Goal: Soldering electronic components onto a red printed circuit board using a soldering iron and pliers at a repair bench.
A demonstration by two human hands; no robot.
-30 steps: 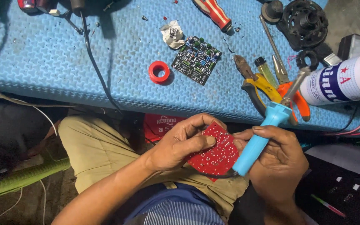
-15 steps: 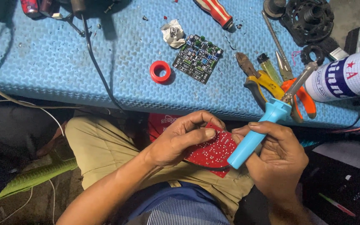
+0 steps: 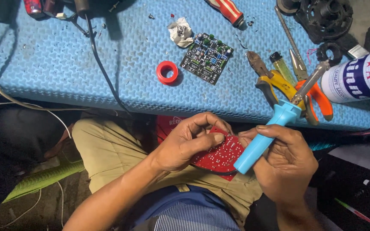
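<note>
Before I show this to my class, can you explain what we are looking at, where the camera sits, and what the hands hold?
The single view comes from a camera worn on a person's head, looking down at their lap. The left hand grips a red circuit board. The right hand holds a soldering iron with a light blue handle, its tip pointing away over the blue mat. On the mat lie a green circuit board, a red tape roll, yellow pliers, a red screwdriver and a white spray can.

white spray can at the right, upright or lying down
Lying down: the white spray can rests on its side on the blue mat, its length running across the right edge.
</note>
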